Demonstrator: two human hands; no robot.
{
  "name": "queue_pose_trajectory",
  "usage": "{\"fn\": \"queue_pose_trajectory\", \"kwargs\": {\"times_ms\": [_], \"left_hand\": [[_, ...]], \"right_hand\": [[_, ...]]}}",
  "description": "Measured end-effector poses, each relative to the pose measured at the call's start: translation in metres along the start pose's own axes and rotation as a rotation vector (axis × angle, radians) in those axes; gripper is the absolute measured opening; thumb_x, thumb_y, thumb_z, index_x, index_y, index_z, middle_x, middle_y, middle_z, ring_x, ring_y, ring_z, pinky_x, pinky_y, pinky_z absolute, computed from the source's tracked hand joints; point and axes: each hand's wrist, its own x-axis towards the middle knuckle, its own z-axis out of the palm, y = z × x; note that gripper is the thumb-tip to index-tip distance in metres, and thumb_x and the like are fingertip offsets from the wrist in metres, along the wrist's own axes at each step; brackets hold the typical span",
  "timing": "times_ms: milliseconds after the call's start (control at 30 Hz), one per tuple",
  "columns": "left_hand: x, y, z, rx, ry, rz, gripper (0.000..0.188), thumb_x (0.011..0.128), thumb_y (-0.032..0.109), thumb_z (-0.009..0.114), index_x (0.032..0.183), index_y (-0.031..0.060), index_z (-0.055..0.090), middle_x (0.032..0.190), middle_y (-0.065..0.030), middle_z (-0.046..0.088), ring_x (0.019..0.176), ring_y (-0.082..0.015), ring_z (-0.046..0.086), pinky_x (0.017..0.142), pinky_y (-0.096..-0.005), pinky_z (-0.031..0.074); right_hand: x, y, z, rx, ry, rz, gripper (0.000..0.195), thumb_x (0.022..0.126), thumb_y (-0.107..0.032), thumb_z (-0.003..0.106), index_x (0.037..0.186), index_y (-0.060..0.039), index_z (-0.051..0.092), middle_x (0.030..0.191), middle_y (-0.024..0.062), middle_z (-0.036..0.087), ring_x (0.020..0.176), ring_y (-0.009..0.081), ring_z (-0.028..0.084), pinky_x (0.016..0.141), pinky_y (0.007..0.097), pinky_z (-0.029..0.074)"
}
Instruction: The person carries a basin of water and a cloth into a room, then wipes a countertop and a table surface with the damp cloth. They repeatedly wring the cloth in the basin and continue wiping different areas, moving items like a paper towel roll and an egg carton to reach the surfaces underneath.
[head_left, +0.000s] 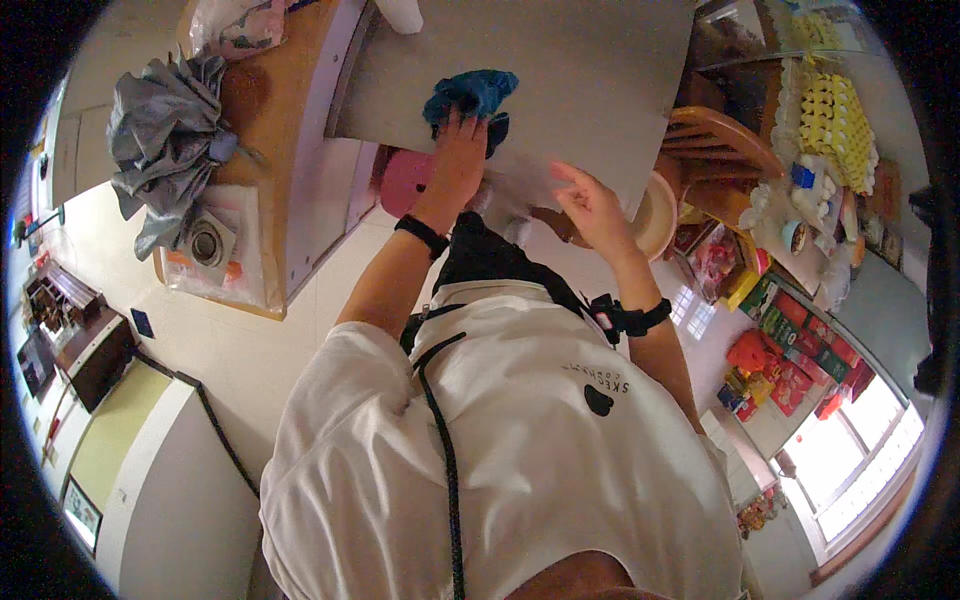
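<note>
My left hand (459, 161) is on a bunched teal cloth (476, 90), its fingers over the near part of the cloth, which rests on a grey tabletop (585, 67). To the right, my right hand (592, 202) is raised near the front edge of the tabletop, fingers apart and slightly blurred, with nothing seen in it. A blurred greyish patch shows between the two hands; what it is cannot be told. Both wrists wear black bands.
At left, a wooden-topped cabinet (300, 105) bears a folded grey umbrella (169, 135) and plastic-wrapped items. A pink round object (405, 184) sits below the tabletop's edge. On the right are a wooden chair (720, 142), a pale basin (656, 217), yellow egg trays (832, 127) and red and green boxes (802, 322).
</note>
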Motion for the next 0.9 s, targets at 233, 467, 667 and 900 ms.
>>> {"fn": "queue_pose_trajectory", "kwargs": {"times_ms": [233,467,667,900], "left_hand": [[0.096,-0.061,-0.038,-0.337,0.093,-0.426,0.092,0.075,0.057,0.076,0.147,0.0101,0.044,0.151,-0.022,0.038,0.14,-0.046,0.035,0.111,-0.0635,0.031],[0.101,-0.1,0.004,-0.527,0.12,-0.164,0.084,0.076,0.042,0.078,0.143,0.0025,0.045,0.146,-0.0222,0.046,0.136,-0.0394,0.043,0.113,-0.0501,0.035],[-0.008,-0.039,-0.035,-0.595,0.011,-0.159,0.069,0.077,0.012,0.072,0.139,-0.0036,0.046,0.145,-0.0225,0.046,0.133,-0.0406,0.045,0.112,-0.0464,0.038],[0.027,-0.057,-0.021,-0.297,0.023,-0.13,0.058,0.085,0.008,0.059,0.14,-0.0056,0.045,0.148,-0.0193,0.044,0.136,-0.0368,0.043,0.114,-0.0477,0.035]], "right_hand": [[0.05,-0.001,0.007,-0.077,-0.069,-0.071,0.048,0.089,-0.011,0.063,0.136,-0.0064,0.056,0.129,0.0152,0.064,0.11,0.0281,0.065,0.094,0.0377,0.053],[0.219,-0.016,0.066,-0.485,0.11,-0.66,0.069,0.081,-0.021,0.069,0.143,-0.0033,0.044,0.143,0.026,0.047,0.128,0.0434,0.05,0.109,0.0454,0.042],[0.148,0.014,0.08,-0.402,-0.221,-0.502,0.082,0.079,-0.023,0.073,0.148,0.0,0.035,0.144,0.026,0.047,0.134,0.0414,0.045,0.114,0.0463,0.036],[0.173,0.01,0.099,-0.673,-0.134,-0.493,0.072,0.087,-0.004,0.056,0.153,-0.0012,0.027,0.149,0.0238,0.043,0.141,0.037,0.039,0.118,0.0473,0.029]]}}
